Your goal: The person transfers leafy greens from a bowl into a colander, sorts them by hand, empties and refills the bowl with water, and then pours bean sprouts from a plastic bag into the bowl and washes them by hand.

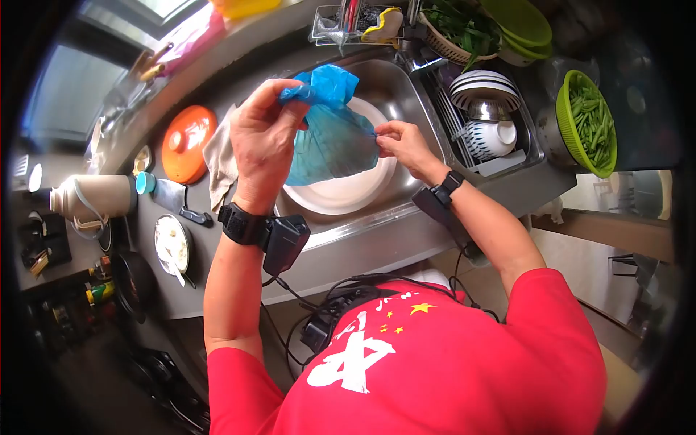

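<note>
A blue plastic bag (335, 145) hangs above the sink, bulging with contents I cannot make out through the film. My left hand (267, 138) is closed round the gathered neck of the bag, with the loose top sticking out to the right. At the bag's right side, my right hand (407, 148) pinches its edge between thumb and fingertips. Beneath the bag a large white basin (366, 190) sits in the steel sink (415, 94), partly hidden by the bag.
Left on the counter are an orange lid (190, 145), a cleaver (174, 199), a beige cloth (221, 156) and a plate of white food (172, 246). To the right stand a dish rack with bowls (487, 141) and a green basket of beans (612, 145). Leafy greens (460, 29) lie behind.
</note>
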